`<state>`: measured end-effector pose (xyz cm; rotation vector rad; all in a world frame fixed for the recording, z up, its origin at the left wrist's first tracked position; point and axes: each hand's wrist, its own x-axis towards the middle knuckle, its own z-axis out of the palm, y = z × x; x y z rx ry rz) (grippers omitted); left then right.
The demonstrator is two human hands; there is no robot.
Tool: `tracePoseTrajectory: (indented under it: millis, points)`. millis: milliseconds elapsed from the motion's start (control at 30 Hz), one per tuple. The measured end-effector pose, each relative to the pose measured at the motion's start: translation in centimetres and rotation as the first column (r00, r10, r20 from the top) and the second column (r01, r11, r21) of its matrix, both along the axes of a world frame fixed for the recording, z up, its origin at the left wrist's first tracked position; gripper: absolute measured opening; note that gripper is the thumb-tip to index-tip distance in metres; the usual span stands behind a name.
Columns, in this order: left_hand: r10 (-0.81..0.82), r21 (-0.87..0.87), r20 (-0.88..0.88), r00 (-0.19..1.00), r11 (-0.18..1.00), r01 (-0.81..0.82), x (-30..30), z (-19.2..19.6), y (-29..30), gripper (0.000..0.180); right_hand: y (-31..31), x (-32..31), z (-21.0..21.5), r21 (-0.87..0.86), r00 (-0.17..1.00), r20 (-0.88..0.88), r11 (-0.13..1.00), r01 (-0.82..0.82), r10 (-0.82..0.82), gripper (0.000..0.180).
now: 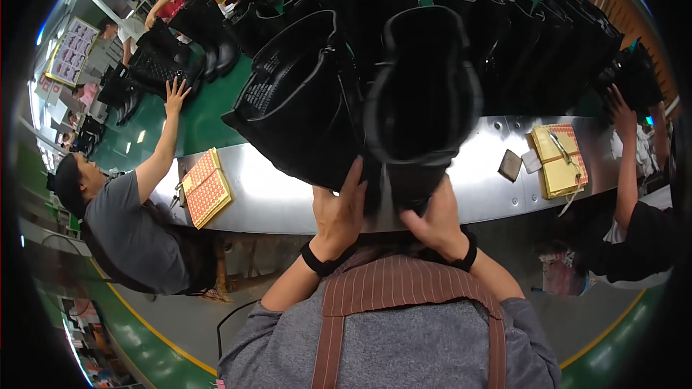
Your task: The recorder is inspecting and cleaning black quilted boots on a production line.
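Two tall black boots stand before me, their wide tops tilted toward my view. My left hand grips the low part of the left boot, its fingers pointing up along the side. Pale print shows on that boot's lining. Around the lower part of the right boot my right hand is closed, thumb toward the middle. This boot is slightly blurred. The boots' feet are mostly hidden behind their shafts and my hands.
Many more black boots crowd the green worktop beyond. Along its near side runs a metal edge bearing yellow-and-red pads, a small dark block and scissors. Co-workers reach in at left and right.
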<state>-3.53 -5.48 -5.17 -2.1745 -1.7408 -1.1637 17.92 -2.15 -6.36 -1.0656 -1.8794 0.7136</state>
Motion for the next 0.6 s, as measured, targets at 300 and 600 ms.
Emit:
tracePoseTrajectory:
  millis: [300,600]
  points:
    - [0.023,0.216,0.36,0.932,0.97,-0.107,0.8,-4.6,1.0,0.119,1.1,0.9,0.2,0.142,0.934,-0.231,0.94,0.311,-0.274,0.02]
    - [0.048,-0.236,0.822,0.568,0.936,0.262,1.4,-4.2,1.2,0.047,1.4,6.7,-0.8,0.065,0.816,-0.37,0.864,0.499,-0.443,0.018]
